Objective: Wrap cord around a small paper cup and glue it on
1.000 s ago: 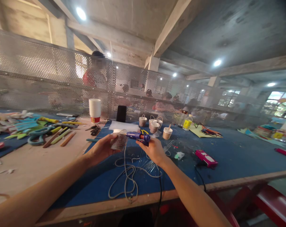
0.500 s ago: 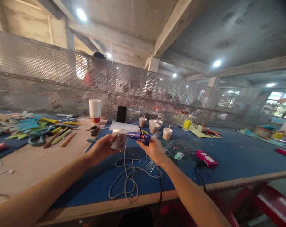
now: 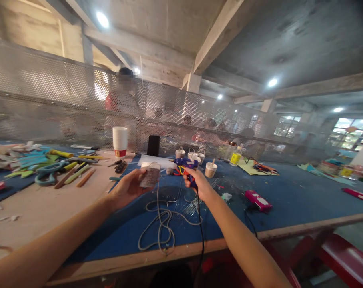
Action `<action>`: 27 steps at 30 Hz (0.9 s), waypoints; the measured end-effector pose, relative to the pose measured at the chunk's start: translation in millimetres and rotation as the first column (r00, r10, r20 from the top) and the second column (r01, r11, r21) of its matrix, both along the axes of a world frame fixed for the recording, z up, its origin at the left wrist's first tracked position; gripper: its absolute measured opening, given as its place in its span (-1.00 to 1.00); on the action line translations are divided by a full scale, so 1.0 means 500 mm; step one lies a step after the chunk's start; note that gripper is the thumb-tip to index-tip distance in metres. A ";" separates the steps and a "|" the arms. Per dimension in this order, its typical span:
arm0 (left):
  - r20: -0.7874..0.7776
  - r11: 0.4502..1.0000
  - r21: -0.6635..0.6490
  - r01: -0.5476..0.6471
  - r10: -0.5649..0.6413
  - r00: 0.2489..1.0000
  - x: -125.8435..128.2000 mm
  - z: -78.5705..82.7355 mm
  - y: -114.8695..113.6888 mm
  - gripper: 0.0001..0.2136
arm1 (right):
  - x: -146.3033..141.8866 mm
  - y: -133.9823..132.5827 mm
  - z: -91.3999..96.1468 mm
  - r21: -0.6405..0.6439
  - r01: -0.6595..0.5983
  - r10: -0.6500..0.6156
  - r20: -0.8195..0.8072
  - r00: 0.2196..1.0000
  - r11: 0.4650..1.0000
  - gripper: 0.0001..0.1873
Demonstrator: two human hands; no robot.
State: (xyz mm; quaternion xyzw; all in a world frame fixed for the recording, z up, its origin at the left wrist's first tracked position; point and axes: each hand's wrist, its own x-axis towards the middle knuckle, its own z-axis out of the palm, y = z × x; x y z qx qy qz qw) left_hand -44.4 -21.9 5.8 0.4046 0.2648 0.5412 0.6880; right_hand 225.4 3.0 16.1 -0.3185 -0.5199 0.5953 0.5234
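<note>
My left hand (image 3: 130,185) is wrapped round a small paper cup (image 3: 149,176) covered in grey cord, held up above the mat. From this cup a grey cord (image 3: 160,218) hangs down and lies in loose loops on the blue mat (image 3: 109,236). In my right hand (image 3: 198,182) is a blue glue gun (image 3: 186,162), gripped by its handle, with a black cable (image 3: 200,224) running down over the table edge. The gun is apart from the cup, to its right. Behind it stand several cord-wrapped cups (image 3: 196,155). Clear glue sticks (image 3: 193,206) lie below my right hand.
On the left are scissors (image 3: 49,174), pens and felt pieces. A stack of white cups (image 3: 120,140) and a dark phone (image 3: 153,146) stand farther back. To the right are a cup with a stick (image 3: 210,169), a yellow bottle (image 3: 236,157) and a magenta device (image 3: 258,201).
My right hand has drawn the glue gun back from the cup, up and to the right, and its angle has turned. My left hand still holds the cup, with its side more in view.
</note>
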 end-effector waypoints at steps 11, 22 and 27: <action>0.051 1.000 -0.019 0.011 -0.011 0.999 0.010 0.012 -0.020 -0.81 | 0.051 0.059 -0.062 0.055 0.155 -0.158 0.581 0.798 0.986 -0.59; 0.055 0.997 -0.032 0.076 -0.075 0.996 0.010 0.006 -0.024 -0.80 | 0.035 0.033 -0.052 0.633 0.132 -0.644 0.726 0.242 0.763 -0.62; -0.015 0.984 -0.026 0.177 -0.178 0.984 0.011 -0.006 -0.022 -0.74 | -0.040 0.023 -0.006 0.582 -0.103 -0.303 0.556 0.774 0.807 -0.67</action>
